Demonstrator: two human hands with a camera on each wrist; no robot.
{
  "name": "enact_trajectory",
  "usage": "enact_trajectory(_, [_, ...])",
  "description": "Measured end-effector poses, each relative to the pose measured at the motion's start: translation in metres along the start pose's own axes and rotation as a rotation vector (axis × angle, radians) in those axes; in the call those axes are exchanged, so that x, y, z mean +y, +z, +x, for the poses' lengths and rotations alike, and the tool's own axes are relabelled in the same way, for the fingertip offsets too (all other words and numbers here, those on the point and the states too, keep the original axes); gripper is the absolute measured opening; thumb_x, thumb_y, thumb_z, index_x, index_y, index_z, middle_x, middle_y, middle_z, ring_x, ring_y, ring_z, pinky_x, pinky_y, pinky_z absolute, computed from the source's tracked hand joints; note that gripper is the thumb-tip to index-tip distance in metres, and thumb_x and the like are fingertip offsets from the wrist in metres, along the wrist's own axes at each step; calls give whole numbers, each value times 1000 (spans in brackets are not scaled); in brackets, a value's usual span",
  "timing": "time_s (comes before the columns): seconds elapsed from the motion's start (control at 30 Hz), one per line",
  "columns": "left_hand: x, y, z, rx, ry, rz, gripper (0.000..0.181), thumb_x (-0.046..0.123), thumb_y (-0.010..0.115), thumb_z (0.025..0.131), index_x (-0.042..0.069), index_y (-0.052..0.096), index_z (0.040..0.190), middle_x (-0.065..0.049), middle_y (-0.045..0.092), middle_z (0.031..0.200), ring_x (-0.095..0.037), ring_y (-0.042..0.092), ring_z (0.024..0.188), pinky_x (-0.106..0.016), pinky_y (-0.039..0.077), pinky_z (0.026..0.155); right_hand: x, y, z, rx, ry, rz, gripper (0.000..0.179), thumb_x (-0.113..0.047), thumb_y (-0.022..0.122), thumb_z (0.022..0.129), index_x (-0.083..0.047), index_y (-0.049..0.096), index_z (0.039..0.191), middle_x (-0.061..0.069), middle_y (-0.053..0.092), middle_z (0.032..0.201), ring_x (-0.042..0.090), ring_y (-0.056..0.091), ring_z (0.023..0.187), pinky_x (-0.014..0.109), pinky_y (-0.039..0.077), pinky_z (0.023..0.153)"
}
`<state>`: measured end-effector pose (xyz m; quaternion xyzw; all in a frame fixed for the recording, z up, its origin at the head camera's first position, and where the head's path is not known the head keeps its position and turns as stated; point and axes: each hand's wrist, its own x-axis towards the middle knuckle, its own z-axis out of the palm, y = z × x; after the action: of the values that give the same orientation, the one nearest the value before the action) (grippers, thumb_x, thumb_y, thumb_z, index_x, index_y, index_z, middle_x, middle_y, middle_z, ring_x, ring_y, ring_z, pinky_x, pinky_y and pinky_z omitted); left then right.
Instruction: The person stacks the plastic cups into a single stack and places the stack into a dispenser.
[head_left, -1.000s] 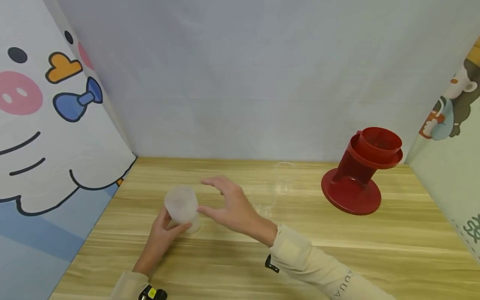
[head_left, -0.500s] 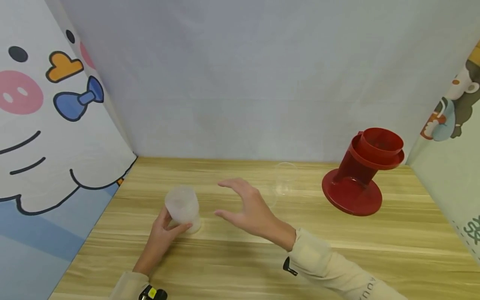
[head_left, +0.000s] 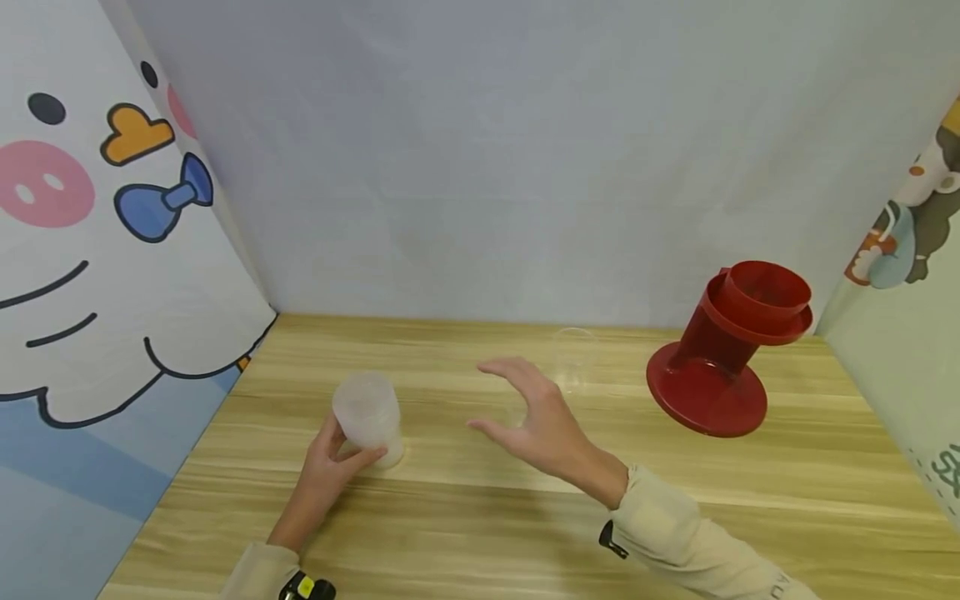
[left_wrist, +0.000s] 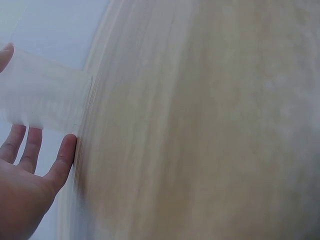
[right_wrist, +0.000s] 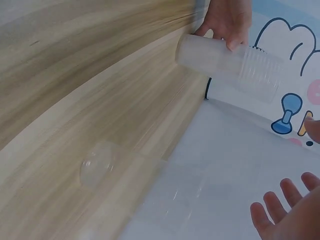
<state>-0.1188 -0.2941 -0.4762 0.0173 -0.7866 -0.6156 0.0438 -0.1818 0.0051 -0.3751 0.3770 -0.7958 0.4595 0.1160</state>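
A stack of translucent plastic cups point(head_left: 367, 408) stands upright on the table at the left, rims at the top. My left hand point(head_left: 328, 462) grips it low down, thumb on the near side; the same stack point(right_wrist: 220, 60) shows in the right wrist view. Over the middle of the table, my right hand point(head_left: 543, 425) holds nothing, its thumb and fingers spread in a wide C. Behind it stands a clear cup point(head_left: 575, 358), faint against the wood. Another clear cup is mostly hidden by that hand. A rounded clear cup point(right_wrist: 100, 165) appears in the right wrist view.
A red plastic stand point(head_left: 708, 392) with a round base and a ringed top sits at the back right. A pale cloth wall point(head_left: 555, 167) rises behind the wooden table point(head_left: 450, 533). Printed cartoon panels flank both sides.
My right hand has moved away from the cup stack to the right, fingers still spread, and now covers most of the nearer clear cup. The left hand stays on the stack.
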Motion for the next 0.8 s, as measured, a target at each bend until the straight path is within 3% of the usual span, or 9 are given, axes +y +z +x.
enact_trajectory(0.43, [2,1,0,-5,6,4,86,16,75,82,32,23,149,-3,40,142,-21,38,129,-36,46,92,31,-9,-15,149,10,-7,58,-13,86,68,-6,60,120,6,60,119,23,53,113,40,42,96])
enact_trajectory(0.63, [1,1,-1,-1,1,7,87,16,76,82,33,22,149,-2,39,143,-18,38,128,-29,46,91,41,-12,-24,165,150,26,61,-13,86,69,-6,58,123,7,56,124,22,49,116,45,42,92])
enact_trajectory(0.8, [0,1,-1,-4,5,5,87,16,75,82,33,23,149,-3,40,142,-15,40,127,-30,47,91,46,-12,-30,139,278,73,66,-18,84,72,-8,53,130,8,52,129,25,46,119,51,41,91])
